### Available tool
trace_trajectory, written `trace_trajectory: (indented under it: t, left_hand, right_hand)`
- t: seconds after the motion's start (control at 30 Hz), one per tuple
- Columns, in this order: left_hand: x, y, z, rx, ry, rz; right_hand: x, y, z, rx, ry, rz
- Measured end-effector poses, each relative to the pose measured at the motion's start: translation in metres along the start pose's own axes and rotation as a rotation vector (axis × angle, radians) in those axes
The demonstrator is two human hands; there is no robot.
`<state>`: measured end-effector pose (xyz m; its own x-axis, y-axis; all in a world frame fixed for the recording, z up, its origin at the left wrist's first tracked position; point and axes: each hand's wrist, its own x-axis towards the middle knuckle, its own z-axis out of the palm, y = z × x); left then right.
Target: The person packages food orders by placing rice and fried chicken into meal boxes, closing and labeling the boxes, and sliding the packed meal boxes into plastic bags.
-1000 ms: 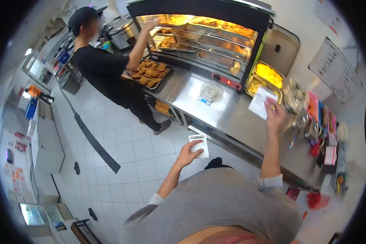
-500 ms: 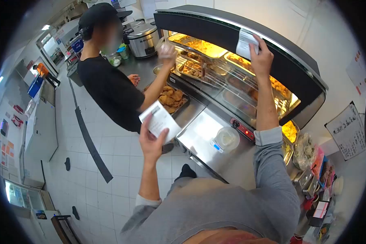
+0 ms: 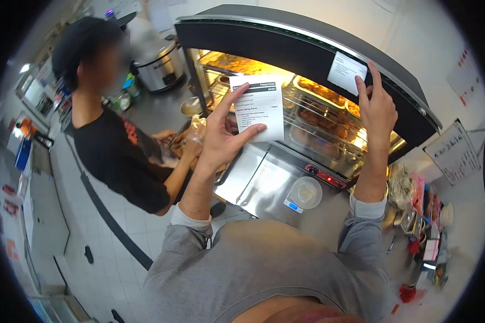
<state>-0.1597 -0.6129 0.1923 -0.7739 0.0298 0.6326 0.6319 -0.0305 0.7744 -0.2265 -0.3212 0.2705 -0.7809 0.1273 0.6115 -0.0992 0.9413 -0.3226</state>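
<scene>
A printed white receipt (image 3: 258, 116) is gripped between the thumb and fingers of my left hand (image 3: 221, 134), held up in front of the glass food warmer (image 3: 285, 40). Another white receipt (image 3: 346, 72) lies flat against the warmer's black upper panel. My right hand (image 3: 378, 107) is at that slip's right edge, index finger stretched up and thumb apart at its lower corner. The other fingers are loosely bent. Behind the glass, trays of fried food (image 3: 320, 91) sit on lit wire shelves.
A co-worker in a black shirt (image 3: 113, 156) stands at left, hands over a food tray partly hidden by my left arm. A clear round container (image 3: 307, 192) rests on a small scale (image 3: 292, 206) on the steel counter. A rice cooker (image 3: 161, 67) stands behind; wrapped goods crowd the right.
My left hand has raised its receipt toward the warmer. The right-hand slip now lies flat on the panel, with my fingers spread at its edge. The co-worker's raised hand has come down.
</scene>
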Motion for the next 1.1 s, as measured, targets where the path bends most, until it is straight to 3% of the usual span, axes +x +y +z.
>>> trace_trajectory:
  t: [0.1,0.17,0.23,0.3,0.33,0.43,0.7,0.8,0.83,0.93,1.1]
  left_hand:
    - [0.027,-0.015,0.006,0.060,-0.088,0.063]
    - [0.045,-0.022,0.012,-0.002,-0.151,0.054]
    - [0.072,-0.044,0.016,-0.009,-0.185,0.060]
    - [0.099,-0.051,0.025,-0.009,-0.190,0.070]
    - [0.118,-0.069,0.025,0.039,-0.204,0.152]
    - [0.153,-0.082,0.033,0.053,-0.228,0.087]
    - [0.183,-0.083,0.039,0.201,-0.385,0.082]
    - [0.191,-0.081,0.040,0.637,-0.345,0.360]
    - [0.184,-0.073,0.043,0.916,-0.308,0.294]
    - [0.167,-0.053,0.055,1.151,-0.270,0.202]
    - [0.127,-0.067,0.040,0.989,0.173,0.432]
  right_hand:
    - [-0.031,0.023,-0.001,0.296,0.066,-0.135]
    - [-0.052,0.053,-0.003,0.502,-0.169,-0.193]
    - [-0.082,0.092,-0.003,0.512,-0.410,-0.057]
    - [-0.116,0.128,0.004,0.616,-0.462,0.062]
    - [-0.132,0.139,0.002,0.584,-0.464,0.122]
    - [-0.193,0.183,-0.003,0.551,-0.396,0.317]
    - [-0.341,0.213,-0.012,0.591,-0.337,0.731]
    - [-0.350,0.206,-0.004,0.600,-0.363,0.796]
    - [-0.351,0.205,-0.001,0.614,-0.369,0.804]
    - [-0.351,0.222,0.026,0.602,-0.372,0.666]
    - [-0.303,0.189,0.065,0.684,-0.541,0.481]
